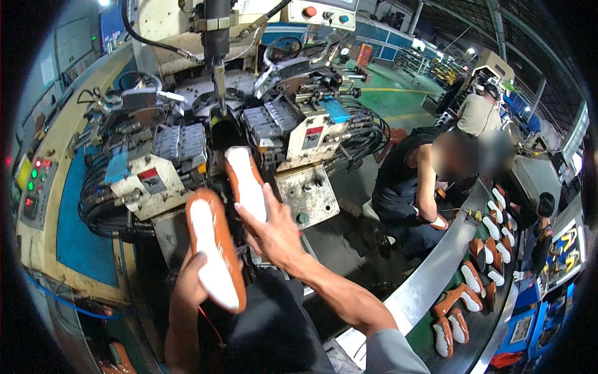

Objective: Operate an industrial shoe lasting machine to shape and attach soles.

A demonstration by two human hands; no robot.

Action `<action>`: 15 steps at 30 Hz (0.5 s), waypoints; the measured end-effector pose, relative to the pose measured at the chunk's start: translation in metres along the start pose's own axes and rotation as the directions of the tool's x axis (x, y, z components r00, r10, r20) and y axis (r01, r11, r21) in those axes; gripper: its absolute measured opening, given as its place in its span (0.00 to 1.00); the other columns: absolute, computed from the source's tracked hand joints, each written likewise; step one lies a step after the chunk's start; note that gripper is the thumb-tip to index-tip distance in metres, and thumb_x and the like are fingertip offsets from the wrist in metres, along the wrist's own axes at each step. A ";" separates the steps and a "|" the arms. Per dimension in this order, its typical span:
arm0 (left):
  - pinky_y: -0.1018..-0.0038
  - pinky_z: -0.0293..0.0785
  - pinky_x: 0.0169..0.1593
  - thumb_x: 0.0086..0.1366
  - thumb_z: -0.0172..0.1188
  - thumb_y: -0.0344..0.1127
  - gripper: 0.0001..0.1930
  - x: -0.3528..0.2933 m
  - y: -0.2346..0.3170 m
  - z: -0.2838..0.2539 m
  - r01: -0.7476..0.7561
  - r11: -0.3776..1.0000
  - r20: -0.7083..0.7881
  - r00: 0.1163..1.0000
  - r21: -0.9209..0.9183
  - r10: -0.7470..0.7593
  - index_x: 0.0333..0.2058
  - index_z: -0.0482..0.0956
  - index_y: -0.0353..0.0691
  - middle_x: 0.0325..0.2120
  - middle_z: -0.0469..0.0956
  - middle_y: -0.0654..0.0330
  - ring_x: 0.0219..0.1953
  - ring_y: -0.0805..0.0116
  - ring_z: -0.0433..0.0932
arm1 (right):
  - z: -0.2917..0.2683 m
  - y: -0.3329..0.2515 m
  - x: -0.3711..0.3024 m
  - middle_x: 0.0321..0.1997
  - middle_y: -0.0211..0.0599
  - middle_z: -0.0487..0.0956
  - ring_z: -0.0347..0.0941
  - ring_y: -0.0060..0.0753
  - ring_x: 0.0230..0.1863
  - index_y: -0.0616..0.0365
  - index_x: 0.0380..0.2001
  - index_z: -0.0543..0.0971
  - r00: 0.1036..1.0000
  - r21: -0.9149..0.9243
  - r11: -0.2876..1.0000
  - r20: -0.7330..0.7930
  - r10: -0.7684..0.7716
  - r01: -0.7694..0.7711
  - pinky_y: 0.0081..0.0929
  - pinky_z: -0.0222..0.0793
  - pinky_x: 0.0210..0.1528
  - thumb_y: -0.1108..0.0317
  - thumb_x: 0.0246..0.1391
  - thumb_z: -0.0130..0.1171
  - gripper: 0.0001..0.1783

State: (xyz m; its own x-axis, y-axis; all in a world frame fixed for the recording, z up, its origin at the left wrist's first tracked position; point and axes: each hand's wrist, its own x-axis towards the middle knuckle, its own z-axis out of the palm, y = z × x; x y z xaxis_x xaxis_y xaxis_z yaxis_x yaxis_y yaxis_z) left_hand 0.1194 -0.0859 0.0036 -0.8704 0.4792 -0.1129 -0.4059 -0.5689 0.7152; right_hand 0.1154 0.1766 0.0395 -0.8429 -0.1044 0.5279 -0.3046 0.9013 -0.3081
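Observation:
My left hand [190, 282] grips a brown shoe upper [213, 249] near its lower end, with the white underside facing me. Just right of it, a second brown shoe upper [246, 177] points away from me, its white underside also up. Thumb and fingers of my right hand [274, 232] close on the near end of that second upper. Its far end lies at the middle of a shoe-lasting machine [180, 140], below a vertical metal rod [218, 81]. The fingertips of my left hand are partly hidden behind the upper.
Blocky clamps and hoses flank the machine's middle. A control panel [38, 187] with lit buttons stands at the left. On the right, a conveyor [423, 340] carries several brown and white uppers. A co-worker in dark clothes [398, 181] sits beside it, another person [479, 112] farther back.

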 end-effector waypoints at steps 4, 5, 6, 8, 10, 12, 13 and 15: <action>0.27 0.80 0.60 0.60 0.45 0.94 0.67 -0.074 -0.015 -0.024 0.138 0.990 -0.103 0.985 -0.003 -0.137 0.76 0.62 0.34 0.57 0.80 0.39 0.58 0.31 0.83 | 0.054 0.006 0.011 0.83 0.76 0.53 0.74 0.74 0.56 0.23 0.76 0.74 1.000 -0.043 0.999 -0.011 -0.007 0.006 0.57 0.83 0.55 0.63 0.54 0.76 0.46; 0.28 0.80 0.59 0.62 0.45 0.92 0.65 -0.089 -0.026 -0.039 0.146 0.978 -0.142 0.976 -0.148 -0.167 0.76 0.62 0.34 0.57 0.80 0.39 0.57 0.30 0.83 | 0.057 0.004 0.013 0.83 0.75 0.53 0.73 0.74 0.56 0.23 0.76 0.74 1.000 -0.028 1.000 -0.002 0.005 -0.005 0.57 0.83 0.55 0.64 0.53 0.76 0.47; 0.29 0.80 0.58 0.65 0.46 0.90 0.62 -0.101 -0.037 -0.051 0.150 0.945 -0.174 0.963 -0.292 -0.206 0.76 0.63 0.35 0.57 0.81 0.39 0.56 0.30 0.84 | 0.059 0.003 0.013 0.84 0.74 0.52 0.73 0.73 0.56 0.22 0.76 0.74 1.000 -0.015 1.000 0.011 0.019 -0.019 0.57 0.83 0.55 0.65 0.52 0.77 0.48; 0.30 0.81 0.57 0.68 0.46 0.86 0.59 -0.118 -0.040 -0.053 0.166 0.917 -0.207 0.945 -0.363 -0.254 0.75 0.64 0.35 0.56 0.81 0.39 0.54 0.31 0.84 | 0.066 0.001 0.013 0.85 0.72 0.50 0.72 0.73 0.57 0.22 0.76 0.74 1.000 -0.019 1.000 -0.013 0.010 -0.010 0.57 0.82 0.56 0.66 0.51 0.77 0.49; 0.32 0.82 0.55 0.72 0.45 0.83 0.55 -0.129 -0.033 -0.039 0.184 0.883 -0.232 0.923 -0.433 -0.306 0.74 0.65 0.35 0.55 0.81 0.39 0.52 0.32 0.85 | 0.069 0.002 0.009 0.86 0.70 0.49 0.72 0.73 0.58 0.21 0.76 0.73 1.000 -0.023 0.999 -0.010 0.023 -0.023 0.56 0.81 0.58 0.66 0.51 0.77 0.50; 0.36 0.85 0.53 0.76 0.45 0.77 0.48 -0.138 -0.018 -0.002 0.168 0.786 -0.314 0.852 -0.595 -0.419 0.71 0.68 0.34 0.52 0.83 0.39 0.50 0.35 0.87 | 0.069 -0.001 0.004 0.86 0.69 0.49 0.71 0.72 0.59 0.21 0.76 0.73 1.000 -0.008 1.000 -0.003 0.030 -0.030 0.56 0.81 0.58 0.66 0.51 0.77 0.50; 0.36 0.85 0.53 0.76 0.45 0.77 0.48 -0.141 -0.021 0.002 0.165 0.787 -0.315 0.853 -0.594 -0.416 0.71 0.68 0.34 0.52 0.83 0.39 0.50 0.35 0.87 | 0.065 -0.001 0.002 0.86 0.69 0.48 0.71 0.72 0.59 0.21 0.77 0.73 0.999 -0.002 0.999 0.008 0.044 -0.044 0.56 0.81 0.59 0.66 0.51 0.77 0.50; 0.41 0.87 0.50 0.78 0.45 0.73 0.44 -0.147 -0.029 0.005 0.215 0.884 -0.336 0.867 -0.416 -0.369 0.69 0.69 0.34 0.47 0.84 0.40 0.47 0.38 0.88 | 0.064 -0.001 0.013 0.86 0.68 0.48 0.71 0.72 0.59 0.21 0.77 0.72 0.999 -0.012 0.999 0.005 0.033 -0.033 0.56 0.81 0.59 0.66 0.51 0.77 0.50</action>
State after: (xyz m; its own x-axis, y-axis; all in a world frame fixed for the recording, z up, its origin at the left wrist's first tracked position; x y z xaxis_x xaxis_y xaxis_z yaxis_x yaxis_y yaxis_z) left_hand 0.2611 -0.1364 0.0033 -0.6982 0.4002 -0.5936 -0.6616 -0.6776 0.3213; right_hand 0.0762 0.1478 -0.0041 -0.8546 -0.0767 0.5135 -0.2714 0.9092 -0.3158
